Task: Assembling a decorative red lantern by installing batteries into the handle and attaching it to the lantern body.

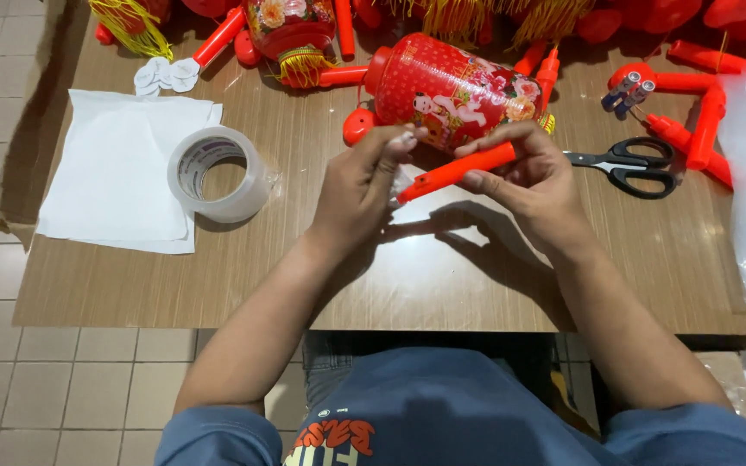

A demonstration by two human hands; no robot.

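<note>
Your right hand (524,177) grips orange handle (455,170) above surface (407,285), before red lantern (451,86); left hand (360,185) pinches white piece (405,138) at handle tip; step: fitting tip; next needs steady alignment, likely

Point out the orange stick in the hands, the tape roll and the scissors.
orange stick (455,171), head view, on the middle of its shaft between both hands.
tape roll (248,197), head view, on its outer right wall.
scissors (641,166), head view, on the black handles.
</note>
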